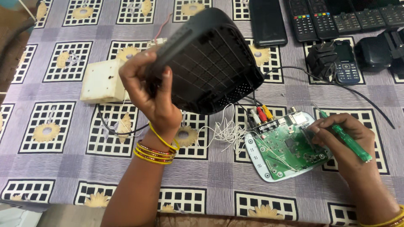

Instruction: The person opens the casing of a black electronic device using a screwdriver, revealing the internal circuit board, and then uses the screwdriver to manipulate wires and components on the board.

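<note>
**Black cover up, green board laid bare**

Black plastic fills your left hand (147, 90): you've got the device's top cover (206, 63) lifted clear of the table, fingers and thumb clamped tight on its near-left edge, ribbed inner face tilted toward you. Everything else of the shell hangs out past your grip, up and to the right, so the weight is levering on that one edge. My call: hold it well away from the wires below your wrist, because the loose white wire bundle (225, 130) lies just under the cover's lower corner and could snag.

Your right hand (343, 138) is closed around the green-handled screwdriver (345, 141), held pen-fashion, its metal tip poking out beyond your fingertips toward the far edge of the board. Steady the heel of that hand on the tablecloth (63, 176), I'd say, and let only the tip travel.

Just left of that grip sits the open unit: a green circuit board (286, 147) seated in a pale, rounded base tray (256, 162), flat on the table. Red, yellow and white plugs (261, 113) enter its far-left edge, and a metal-cased block sits at the far side, close to the screwdriver tip. Thin white leads cross the board.

Beyond the lifted cover: remote controls (320, 19) and a small keypad phone (346, 63). Left of your wrist, a white box (101, 82).
</note>
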